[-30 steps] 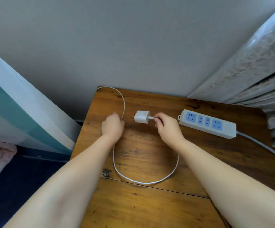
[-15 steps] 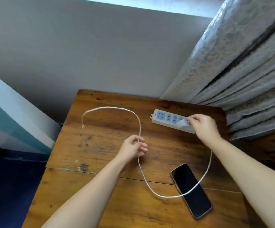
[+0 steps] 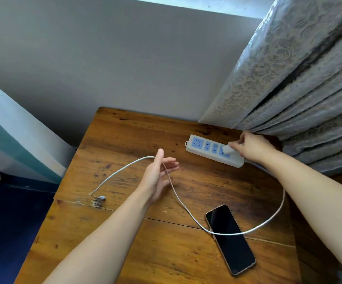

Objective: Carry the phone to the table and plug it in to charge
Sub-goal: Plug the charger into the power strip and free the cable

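Note:
A black phone (image 3: 230, 238) lies face up on the wooden table (image 3: 125, 140), near its front right. A white charging cable (image 3: 186, 208) loops across the phone and the tabletop; its free end (image 3: 101, 198) rests at the left. My right hand (image 3: 252, 147) pinches the white charger plug (image 3: 226, 149) against the right-most socket of the white and blue power strip (image 3: 207, 148). My left hand (image 3: 159, 175) hovers mid-table with fingers spread, the cable draped over them.
A grey wall stands behind the table. Patterned grey curtains (image 3: 299, 78) hang at the right, touching the table's back corner. A white and teal panel (image 3: 12, 140) leans at the left above a dark blue floor.
My right hand has pressed the charger plug down onto the strip's right socket. My left hand has opened its fingers, and the cable's free end has dropped onto the table at the left.

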Demonstrator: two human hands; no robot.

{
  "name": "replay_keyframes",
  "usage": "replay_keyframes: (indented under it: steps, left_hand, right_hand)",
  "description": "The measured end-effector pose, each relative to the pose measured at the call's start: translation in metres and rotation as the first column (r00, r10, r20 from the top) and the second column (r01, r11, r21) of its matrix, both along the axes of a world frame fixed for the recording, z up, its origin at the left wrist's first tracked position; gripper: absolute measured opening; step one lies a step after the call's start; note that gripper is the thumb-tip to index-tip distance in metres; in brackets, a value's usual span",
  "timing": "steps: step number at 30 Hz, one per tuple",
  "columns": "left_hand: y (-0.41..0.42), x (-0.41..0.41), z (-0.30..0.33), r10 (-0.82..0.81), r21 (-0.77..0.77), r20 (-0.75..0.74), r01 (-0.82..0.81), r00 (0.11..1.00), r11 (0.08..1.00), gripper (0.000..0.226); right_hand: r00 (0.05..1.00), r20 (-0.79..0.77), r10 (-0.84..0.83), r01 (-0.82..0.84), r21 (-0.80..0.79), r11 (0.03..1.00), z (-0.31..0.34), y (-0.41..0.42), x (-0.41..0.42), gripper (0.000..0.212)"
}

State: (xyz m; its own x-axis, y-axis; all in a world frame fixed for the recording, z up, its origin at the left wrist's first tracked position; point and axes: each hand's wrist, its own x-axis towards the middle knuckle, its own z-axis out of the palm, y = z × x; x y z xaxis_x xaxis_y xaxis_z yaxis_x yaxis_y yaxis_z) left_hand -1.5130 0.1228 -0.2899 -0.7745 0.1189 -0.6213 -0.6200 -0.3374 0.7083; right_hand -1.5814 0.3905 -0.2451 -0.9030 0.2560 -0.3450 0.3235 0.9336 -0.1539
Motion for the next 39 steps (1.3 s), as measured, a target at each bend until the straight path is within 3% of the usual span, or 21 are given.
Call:
replay_keyframes:
  steps: [2,4,7,11,14,21,25,39]
  left_hand:
    - [0.000,-0.001,-0.002,0.083,-0.042,-0.016,-0.084,0.996,0.996,0.056]
    - [0.000,-0.002,-0.006,0.109,-0.089,-0.059,-0.114,0.992,0.989,0.053]
    - [0.001,-0.003,-0.007,0.030,-0.163,-0.094,-0.045,0.995,0.986,0.046]
    - [0.010,-0.006,-0.004,-0.060,-0.247,-0.013,0.055,0.998,0.967,0.035]
    - [0.017,-0.004,0.000,-0.152,-0.262,-0.007,0.145,0.988,0.954,0.034]
    - [0.013,0.001,0.000,-0.268,-0.312,-0.037,0.243,0.963,0.918,0.032]
    - [0.012,0.002,-0.003,-0.294,-0.328,-0.036,0.267,0.955,0.906,0.031]
    - [0.005,0.010,-0.011,-0.395,-0.305,-0.053,0.362,0.917,0.881,0.030]
  right_hand:
    - [0.995,0.093,-0.039,0.035,0.050,0.998,-0.004,0.000,-0.004,0.066]
    - [0.990,0.142,-0.023,0.011,0.089,0.996,-0.006,0.000,-0.005,0.061]
    - [0.994,0.101,0.047,-0.054,0.078,0.996,-0.003,0.000,-0.010,0.051]
    - [0.980,0.103,0.172,-0.170,-0.028,0.985,0.000,-0.012,-0.018,0.050]
    - [0.963,0.083,0.255,-0.257,0.005,0.966,-0.003,-0.024,-0.023,0.045]
    - [0.879,0.253,0.405,-0.451,0.160,0.878,0.010,-0.048,-0.037,0.049]
    - [0.821,0.352,0.450,-0.543,0.236,0.806,0.022,-0.068,-0.044,0.039]
    - [0.778,0.450,0.439,-0.585,0.261,0.768,0.013,-0.098,-0.047,0.028]
